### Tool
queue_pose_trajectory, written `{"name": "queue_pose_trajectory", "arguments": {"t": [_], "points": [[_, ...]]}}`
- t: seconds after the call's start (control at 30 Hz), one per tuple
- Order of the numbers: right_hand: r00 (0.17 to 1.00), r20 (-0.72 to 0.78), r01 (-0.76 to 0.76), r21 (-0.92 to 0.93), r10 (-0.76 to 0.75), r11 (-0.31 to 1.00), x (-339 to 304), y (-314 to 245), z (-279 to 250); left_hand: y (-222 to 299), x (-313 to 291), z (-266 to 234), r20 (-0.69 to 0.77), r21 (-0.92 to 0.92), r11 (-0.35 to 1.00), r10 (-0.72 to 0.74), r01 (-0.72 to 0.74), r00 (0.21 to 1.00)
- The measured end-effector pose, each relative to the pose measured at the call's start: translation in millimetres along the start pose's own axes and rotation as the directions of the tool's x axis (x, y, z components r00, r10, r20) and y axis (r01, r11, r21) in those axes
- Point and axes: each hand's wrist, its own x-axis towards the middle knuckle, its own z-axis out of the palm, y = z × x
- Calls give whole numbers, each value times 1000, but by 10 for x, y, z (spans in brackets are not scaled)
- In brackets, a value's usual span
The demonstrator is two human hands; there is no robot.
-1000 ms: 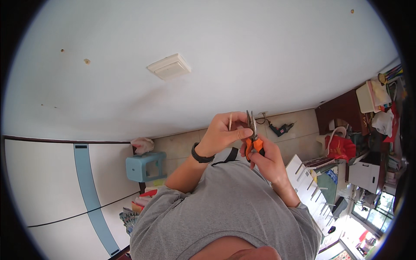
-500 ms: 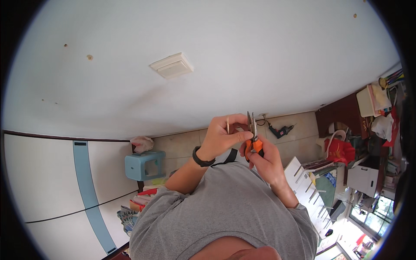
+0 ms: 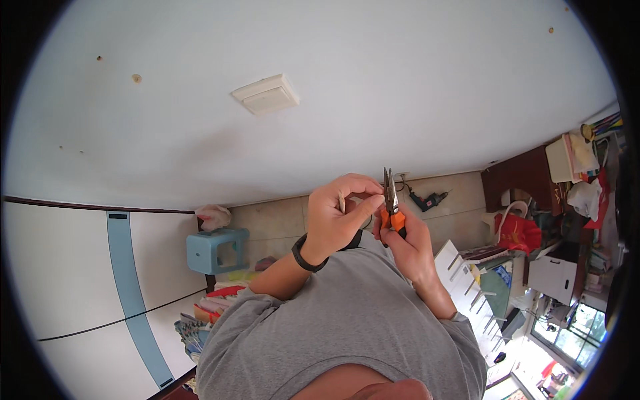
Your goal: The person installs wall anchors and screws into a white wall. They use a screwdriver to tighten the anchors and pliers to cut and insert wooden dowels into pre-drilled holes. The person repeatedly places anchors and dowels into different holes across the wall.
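My right hand (image 3: 412,243) is wrapped round the orange and black handles of long-nose pliers (image 3: 391,190). The metal jaws point up toward the wall and stand slightly apart at their tips. Just left of the jaws is my left hand (image 3: 347,210), its thumb and forefinger pinched together. Whatever lies between those fingertips is too small to make out. A small pale strip (image 3: 342,202) shows among the curled fingers of that hand.
A white switch plate (image 3: 267,95) is on the pale wall (image 3: 373,80), which has several small holes. On the tiled floor lies a power drill (image 3: 429,200). A blue stool (image 3: 217,251) stands left, a white slatted piece (image 3: 470,283) and a red bag (image 3: 519,233) right.
My left fingertips have drawn slightly left, off the plier jaws. The pliers have turned a little in my right hand. The whole view has shifted slightly.
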Motion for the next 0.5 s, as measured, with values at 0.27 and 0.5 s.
{"name": "queue_pose_trajectory", "arguments": {"t": [0.27,0.5], "points": [[991,-115,18,-395,-68,919,52,-43,52,74,-4,78,-74,164,985,60,-47,995],[985,-132,28,-532,-115,846,119,20,57,-22,6,85,-104,178,981,96,-76,990]]}}
